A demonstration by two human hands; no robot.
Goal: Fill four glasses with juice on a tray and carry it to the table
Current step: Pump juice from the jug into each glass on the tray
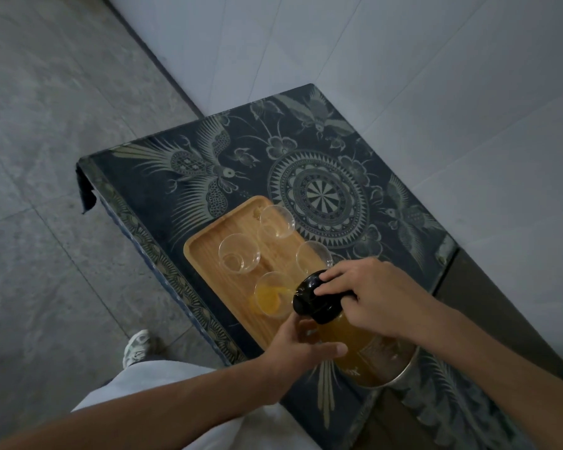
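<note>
A wooden tray lies on a dark patterned cloth and carries several clear glasses. The near glass holds some orange juice, and a thin stream runs into it from a tilted jug with a black lid. My right hand grips the jug at the lid and neck. My left hand supports the jug's body from below, its thumb lying across the glass. Three glasses stand empty: one to the left, one at the far end, one partly behind the lid.
The low table under the cloth stands against a white tiled wall. Grey floor tiles lie to the left. My shoe and pale trousers show beside the table's near left edge.
</note>
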